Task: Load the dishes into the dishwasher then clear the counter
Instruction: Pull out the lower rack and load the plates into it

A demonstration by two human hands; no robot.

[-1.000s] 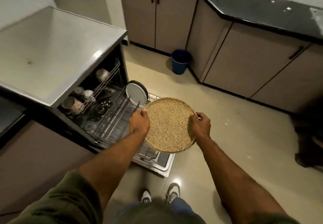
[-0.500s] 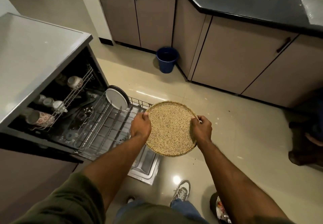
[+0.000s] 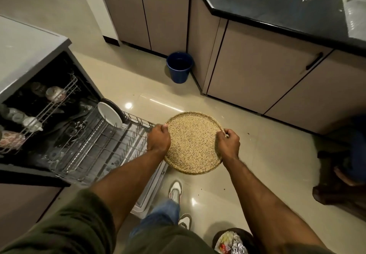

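Kitchen floor below: left hand (image 3: 159, 140) and right hand (image 3: 228, 144), fingers curled, grip the speckled round tray (image 3: 193, 142) by opposite rims.

Both arms reach forward and down, roughly mirrored. Back of left hand (image 3: 158, 140) faces up, fingers curled over the left rim of the round speckled tray (image 3: 193, 144), knuckles toward camera. On the other side the right hand (image 3: 227, 144) is curled on the right rim, thumb and forefinger pinching the edge near its upper right. Hands are well apart, tray held between them, its face tipped toward the camera. Bare left forearm (image 3: 122, 174) comes in from lower left; olive sleeve (image 3: 59, 224) ends near the elbow. Bare right forearm (image 3: 263, 194) comes in from lower right. Wrists look about straight. Below: jeans leg (image 3: 160, 212), front shoe (image 3: 175, 191), rear shoe (image 3: 185, 221).
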